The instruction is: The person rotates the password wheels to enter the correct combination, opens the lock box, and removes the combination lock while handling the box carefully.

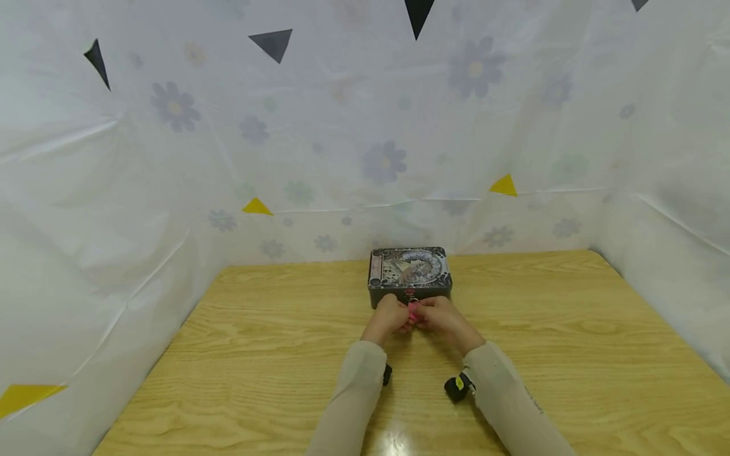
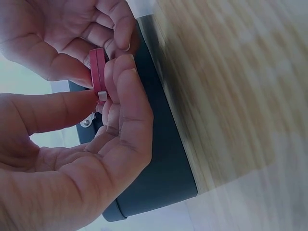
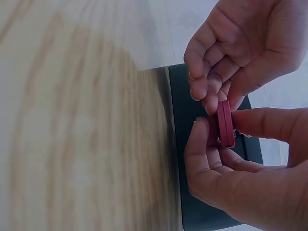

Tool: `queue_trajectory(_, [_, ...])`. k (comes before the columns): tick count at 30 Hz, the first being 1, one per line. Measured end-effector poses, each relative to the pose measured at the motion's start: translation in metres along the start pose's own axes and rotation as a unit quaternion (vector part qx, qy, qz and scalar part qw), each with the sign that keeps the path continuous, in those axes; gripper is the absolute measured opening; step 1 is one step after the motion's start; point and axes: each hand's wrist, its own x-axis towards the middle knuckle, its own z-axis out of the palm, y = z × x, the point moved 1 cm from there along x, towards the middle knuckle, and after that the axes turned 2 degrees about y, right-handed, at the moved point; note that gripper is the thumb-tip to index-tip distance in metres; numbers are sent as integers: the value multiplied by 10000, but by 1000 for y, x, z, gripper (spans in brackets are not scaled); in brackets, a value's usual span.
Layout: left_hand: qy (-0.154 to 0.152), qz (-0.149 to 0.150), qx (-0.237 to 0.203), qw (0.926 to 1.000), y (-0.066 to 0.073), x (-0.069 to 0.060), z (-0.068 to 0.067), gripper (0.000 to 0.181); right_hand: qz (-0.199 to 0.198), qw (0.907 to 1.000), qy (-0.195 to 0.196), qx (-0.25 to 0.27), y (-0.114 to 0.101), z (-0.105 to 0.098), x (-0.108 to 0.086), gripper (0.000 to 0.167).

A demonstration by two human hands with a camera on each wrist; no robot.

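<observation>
The pink padlock [image 1: 414, 310] is at the front of the dark box [image 1: 410, 269], near the counter's [image 1: 274, 342] far edge. The left hand [image 1: 390, 315] and right hand [image 1: 440, 314] both pinch the padlock. The lid is down; handling appears unfinished, and shackle engagement cannot be determined.

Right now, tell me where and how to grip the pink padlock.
Pinch the pink padlock by the broad faces of its flat body, probably best from the person's side: the body shows thin edge-on in both wrist views, and the tin box stands behind it.
</observation>
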Motion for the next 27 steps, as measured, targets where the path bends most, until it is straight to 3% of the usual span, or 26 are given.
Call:
queue_trajectory(12, [5,54,128,9999,1,1,-1,18,-55,9998,184,96,5,1,5,28])
queue_trajectory(27, [29,-19,9,10000,1,1,-2,19,-60,9997,46,226,1,3,3,24])
